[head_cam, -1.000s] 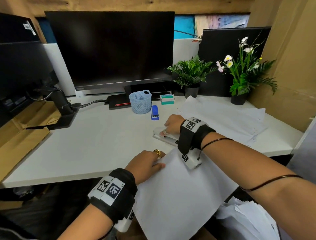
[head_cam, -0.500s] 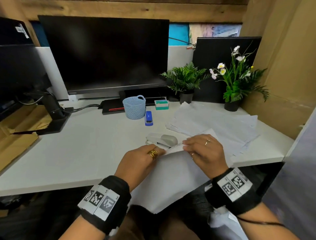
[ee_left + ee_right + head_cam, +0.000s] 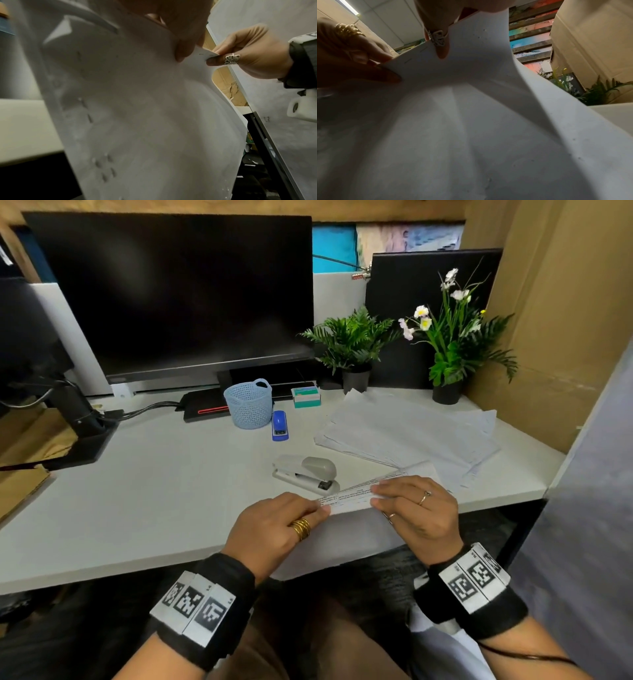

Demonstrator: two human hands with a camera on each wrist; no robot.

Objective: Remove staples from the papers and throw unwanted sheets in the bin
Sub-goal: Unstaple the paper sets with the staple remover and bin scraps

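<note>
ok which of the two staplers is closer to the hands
The white and grey stapler, lying just beyond the held sheets near the left hand. The small blue stapler sits farther back, beside the blue basket.

The head view looks forward and down from above the desk (image 3: 144,508), taking in the monitor (image 3: 178,292) across the upper frame and both hands low in the centre. The left wrist view sits very close beneath the held sheet (image 3: 145,115), facing up along it, with the right hand (image 3: 248,58) at upper right. The right wrist view is equally close under the same sheet (image 3: 471,128), facing up and toward what seems the back wall; the left hand (image 3: 351,56) shows at upper left. All three share the paper's pinched top edge.
</note>
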